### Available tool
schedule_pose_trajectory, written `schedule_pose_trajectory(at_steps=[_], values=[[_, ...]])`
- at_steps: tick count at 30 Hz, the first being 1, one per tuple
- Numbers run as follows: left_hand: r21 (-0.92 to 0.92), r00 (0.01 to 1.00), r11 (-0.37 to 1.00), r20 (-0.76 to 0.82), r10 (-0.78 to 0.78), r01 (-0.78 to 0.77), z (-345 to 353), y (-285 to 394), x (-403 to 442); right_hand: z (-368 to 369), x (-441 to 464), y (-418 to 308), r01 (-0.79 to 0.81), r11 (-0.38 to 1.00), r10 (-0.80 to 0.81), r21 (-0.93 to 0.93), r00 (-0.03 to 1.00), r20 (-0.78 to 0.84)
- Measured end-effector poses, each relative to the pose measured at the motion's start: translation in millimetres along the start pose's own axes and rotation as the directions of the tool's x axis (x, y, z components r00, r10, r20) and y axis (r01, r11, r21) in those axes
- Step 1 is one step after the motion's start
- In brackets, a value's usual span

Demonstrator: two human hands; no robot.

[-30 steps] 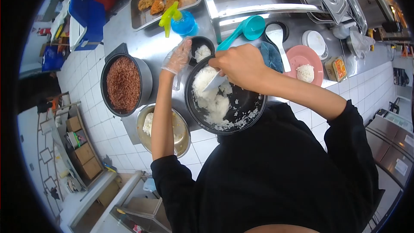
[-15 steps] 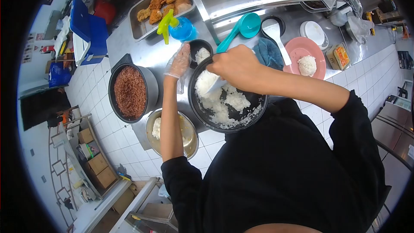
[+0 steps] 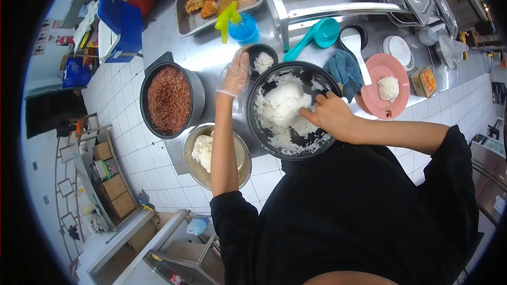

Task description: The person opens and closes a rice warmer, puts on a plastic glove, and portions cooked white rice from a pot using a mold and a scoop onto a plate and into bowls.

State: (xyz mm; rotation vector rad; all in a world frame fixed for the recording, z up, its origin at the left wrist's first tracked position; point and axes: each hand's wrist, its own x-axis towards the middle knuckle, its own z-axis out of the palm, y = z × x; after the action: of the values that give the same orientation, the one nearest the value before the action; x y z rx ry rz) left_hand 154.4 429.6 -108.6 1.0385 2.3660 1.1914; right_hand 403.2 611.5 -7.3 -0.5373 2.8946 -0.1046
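My left hand (image 3: pixel 236 76), in a clear plastic glove, grips the near-left side of a small black bowl (image 3: pixel 255 51). White rice (image 3: pixel 264 62) lies in that bowl. My right hand (image 3: pixel 335 117) is bare and closed around a white rice paddle (image 3: pixel 344 100), whose handle end pokes out past the knuckles. The paddle's blade is over the black rice pot (image 3: pixel 252 121) and hard to tell from the rice. A mound of white rice (image 3: pixel 287 103) sits in the pot, with loose grains stuck around the wall.
Left stands a pot of reddish-brown rice (image 3: pixel 168 100); below it, a metal bowl (image 3: pixel 246 163) holds white rice. Behind are a fried-food tray (image 3: pixel 186 27), a blue spray bottle (image 3: pixel 243 29) and a teal ladle (image 3: pixel 323 34). Right: a blue cloth (image 3: pixel 343 68), a pink plate (image 3: pixel 376 106).
My right hand has moved down and right over the pot, turning the paddle. The rice is now heaped in a larger mound. My left hand stays at the small bowl; the whole view has shifted.
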Motion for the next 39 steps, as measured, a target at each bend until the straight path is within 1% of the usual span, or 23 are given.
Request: schedule_pose_trajectory(at_steps=[2, 3, 6, 7, 8, 10, 11, 14, 17, 20, 21, 23, 24, 25, 26, 28, 29, 32, 35, 36, 38, 39], values=[[-0.035, 0.997, 0.997, 0.0, -0.076, 0.076, -3.2, 12.1, -7.9, -3.9, -3.8, -2.3, -0.009, 0.999, 0.008, 0.038, 1.0, 0.027], [-0.034, 0.996, 0.996, -0.018, -0.088, 0.088, -4.2, 16.7, -10.2, -11.5, -4.6, -1.3, -0.024, 0.999, 0.021, 0.042, 0.997, 0.081], [-0.034, 0.991, 0.993, -0.058, -0.117, 0.116, -5.7, 27.9, -16.9, -65.6, 2.8, 2.0, -0.136, 0.991, 0.129, 0.005, 0.952, 0.277], [-0.033, 0.991, 0.993, -0.066, -0.116, 0.114, -6.5, 31.0, -17.7, -87.7, 5.9, 2.2, -0.127, 0.99, 0.107, 0.056, 0.955, 0.275], [-0.032, 0.991, 0.993, -0.075, -0.113, 0.111, -6.4, 32.2, -18.2, -88.1, 10.6, -0.6, -0.095, 0.991, 0.07, 0.098, 0.97, 0.233], [-0.014, 0.992, 0.999, -0.121, -0.042, 0.041, -2.0, 27.9, -16.7, -87.7, 17.4, -7.6, -0.027, 0.984, 0.002, 0.176, 0.99, 0.144], [-0.003, 0.99, 1.0, -0.143, -0.006, 0.005, -0.1, 25.7, -16.4, -83.7, 23.5, -13.3, 0.012, 0.989, -0.027, 0.149, 0.995, 0.099], [0.003, 0.987, 1.0, -0.157, -0.021, 0.022, 1.1, 24.0, -18.1, -104.1, 36.3, -13.6, 0.076, 0.993, -0.09, 0.096, 0.984, 0.156], [-0.029, 0.986, 0.999, -0.164, -0.028, 0.024, 3.3, 21.0, -17.8, -126.7, 47.2, -14.7, 0.059, 0.998, -0.058, 0.033, 0.998, -0.037], [-0.031, 0.989, 0.994, -0.106, -0.107, 0.104, 5.0, 15.3, -13.8, -90.3, 75.5, -19.6, 0.222, 0.968, -0.201, 0.121, 0.966, -0.164], [-0.043, 0.991, 0.996, -0.103, -0.08, 0.075, 6.1, 12.1, -12.6, -66.8, 84.1, -23.3, 0.272, 0.952, -0.25, 0.142, 0.956, -0.152], [-0.07, 0.995, 0.997, -0.099, -0.019, 0.013, 6.2, 9.9, -8.6, -44.9, 90.0, -27.0, 0.319, 0.947, -0.317, 0.046, 0.948, -0.032], [-0.071, 0.996, 0.997, -0.079, -0.03, 0.024, 5.4, 10.9, -7.8, -38.8, 91.0, -26.3, 0.344, 0.939, -0.344, -0.001, 0.938, 0.034], [-0.076, 0.997, 0.996, -0.062, -0.041, 0.036, 2.0, 18.0, -7.1, -48.8, 89.0, -26.4, 0.336, 0.942, -0.335, 0.0, 0.94, 0.065], [-0.083, 0.997, 0.995, -0.047, -0.056, 0.052, 0.0, 23.0, -6.0, -60.4, 87.1, -23.4, 0.315, 0.949, -0.311, -0.012, 0.942, 0.13], [-0.094, 0.998, 0.995, -0.052, -0.019, 0.014, -0.3, 26.0, -2.7, -74.3, 78.2, -16.5, 0.266, 0.964, -0.251, -0.025, 0.934, 0.254], [-0.097, 0.999, 0.995, -0.049, 0.004, -0.009, 0.1, 24.6, 0.2, -72.5, 72.5, -8.2, 0.266, 0.964, -0.265, 0.021, 0.943, 0.199], [-0.149, 0.999, 0.988, -0.024, 0.027, -0.03, 2.4, 19.5, 7.2, -64.1, 54.4, 3.4, 0.205, 0.978, -0.169, -0.044, 0.895, 0.412], [-0.131, 1.0, 0.991, -0.013, -0.003, 0.001, 3.2, 23.0, 7.9, -55.5, 37.8, 24.2, 0.099, 0.995, -0.093, -0.002, 0.946, 0.31], [-0.151, 1.0, 0.989, -0.017, 0.002, -0.005, 3.3, 23.0, 9.5, -55.0, 35.3, 28.4, 0.107, 0.994, -0.095, -0.016, 0.936, 0.339], [-0.191, 1.0, 0.981, -0.017, 0.011, -0.014, 5.0, 21.7, 11.3, -83.1, 40.6, 22.7, 0.121, 0.992, -0.097, -0.036, 0.912, 0.398], [-0.175, 1.0, 0.984, -0.018, 0.005, -0.008, 6.0, 21.4, 11.4, -94.8, 43.3, 17.3, 0.118, 0.993, -0.108, -0.008, 0.933, 0.344]])
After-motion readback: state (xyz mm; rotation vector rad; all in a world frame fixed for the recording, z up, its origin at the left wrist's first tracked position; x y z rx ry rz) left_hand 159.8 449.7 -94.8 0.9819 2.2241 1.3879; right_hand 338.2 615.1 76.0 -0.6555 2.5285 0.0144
